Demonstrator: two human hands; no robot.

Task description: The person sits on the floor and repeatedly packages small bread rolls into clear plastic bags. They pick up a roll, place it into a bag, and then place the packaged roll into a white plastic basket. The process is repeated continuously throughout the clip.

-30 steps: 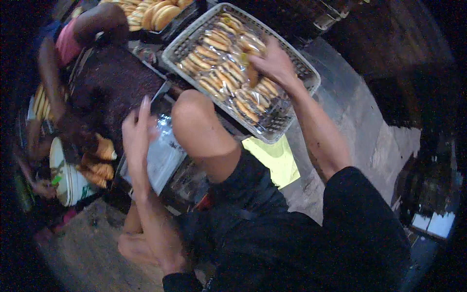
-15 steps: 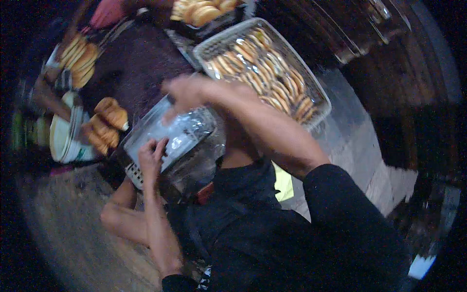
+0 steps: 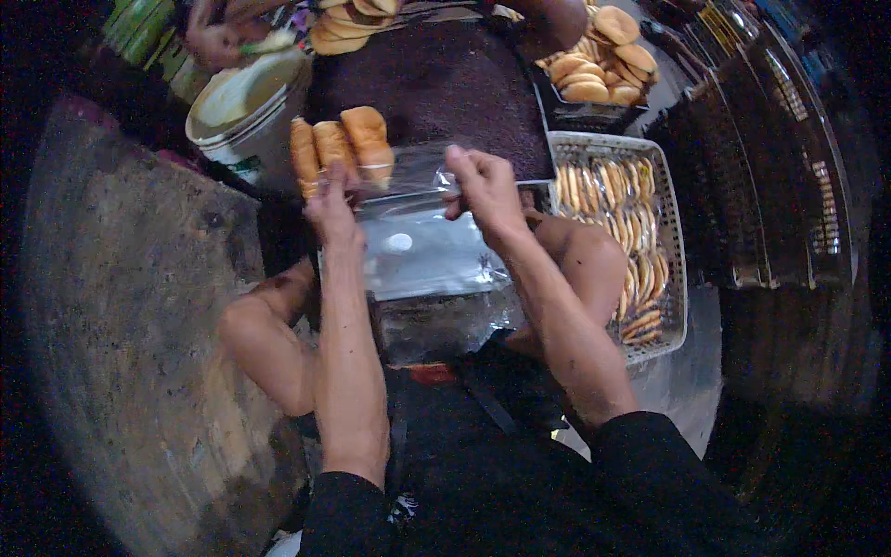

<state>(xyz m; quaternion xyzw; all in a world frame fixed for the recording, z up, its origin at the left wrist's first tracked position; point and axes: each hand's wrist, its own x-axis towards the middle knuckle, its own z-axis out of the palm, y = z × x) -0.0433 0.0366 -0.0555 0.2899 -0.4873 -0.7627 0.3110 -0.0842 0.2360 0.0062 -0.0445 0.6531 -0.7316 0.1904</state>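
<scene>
A clear plastic bag [image 3: 413, 172] is stretched between my two hands, slightly blurred. My right hand [image 3: 489, 195] is closed in a pinch on its right end. My left hand [image 3: 334, 212] closes its fingers at the other end, right beside several golden bread rolls [image 3: 334, 144] that lie in a row at the table's near edge. The left fingertips overlap the nearest roll; whether they touch it cannot be told. Beneath both hands lies a stack of flat clear bags [image 3: 427, 255] on a box-like support in front of my lap.
A light basket [image 3: 682, 251] holding rows of wrapped buns stands to the right. Beyond it is a crate of round buns [image 3: 603, 70]. A dark table [image 3: 427, 93] lies ahead. Left of it, another person's hand [image 3: 215, 45] holds a brush over a white bucket [image 3: 246, 130].
The view has swung round. My right hand has come away from above the bag stack with a clear bag, and my left hand has moved up from the stack to the bread rolls.
</scene>
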